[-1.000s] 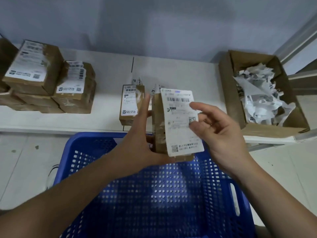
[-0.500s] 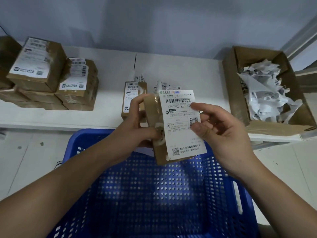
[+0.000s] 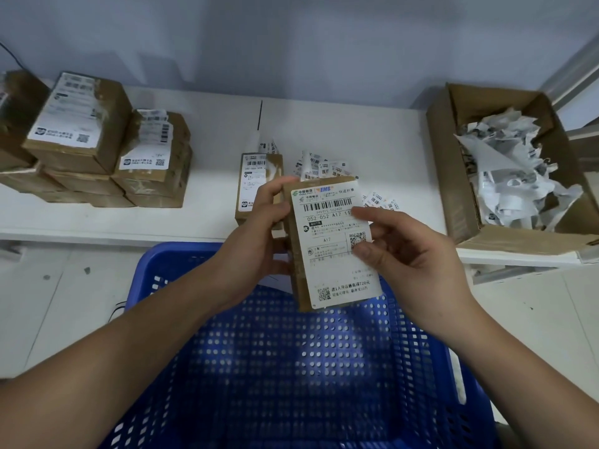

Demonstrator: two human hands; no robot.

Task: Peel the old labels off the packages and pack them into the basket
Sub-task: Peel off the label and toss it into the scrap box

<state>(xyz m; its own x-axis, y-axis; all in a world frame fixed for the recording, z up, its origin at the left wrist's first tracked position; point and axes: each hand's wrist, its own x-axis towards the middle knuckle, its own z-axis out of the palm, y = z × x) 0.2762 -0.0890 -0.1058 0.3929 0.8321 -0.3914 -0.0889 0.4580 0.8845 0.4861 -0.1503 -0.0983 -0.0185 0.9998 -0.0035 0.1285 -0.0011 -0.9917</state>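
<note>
The scene is lit dimly and evenly, with a cool bluish cast. Soft shadows are cast on the wall [image 3: 227, 43] behind the counter [image 3: 372, 134]. Straight edges are bowed toward the frame borders by wide-angle distortion. Fine label print is rendered soft.

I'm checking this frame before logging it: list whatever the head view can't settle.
- Label: whether any edge has lifted off the package; the right hand covers its right edge.
- Package's back and bottom: turned away, behind the left hand.
- Basket: near end cut off by the bottom edge.
- Far-left boxes: cut off by the left edge.
- Label's small print: too small to read.
</note>
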